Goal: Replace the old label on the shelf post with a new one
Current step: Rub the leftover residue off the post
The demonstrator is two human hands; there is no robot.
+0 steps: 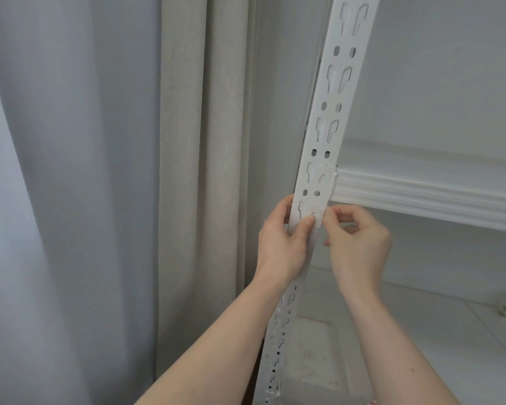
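Two bare hands work at a white slotted shelf post point(323, 133), which runs upright and slightly tilted through the frame's centre. The left hand point(281, 244) wraps the post's left edge from behind, fingers curled round it, thumb pressed flat on the post's front face just below a keyhole slot. The right hand point(358, 241), just right of the post, has its fingers curled in, w/ thumb and forefinger pinching at the post's right edge. Between the two thumbs sits a small pale label point(317, 219) on the post's front, nearly the same white as the metal; whether it's the old or the new one can't be told, nor whether an edge is lifted. A white shelf beam point(421, 197) joins the post just above the hands & runs off to the right. Left of the post hang a beige curtain point(199, 171) and, further left, a grey curtain point(70, 185). Below the hands, right of the post, a lower shelf point(450, 331) shows.
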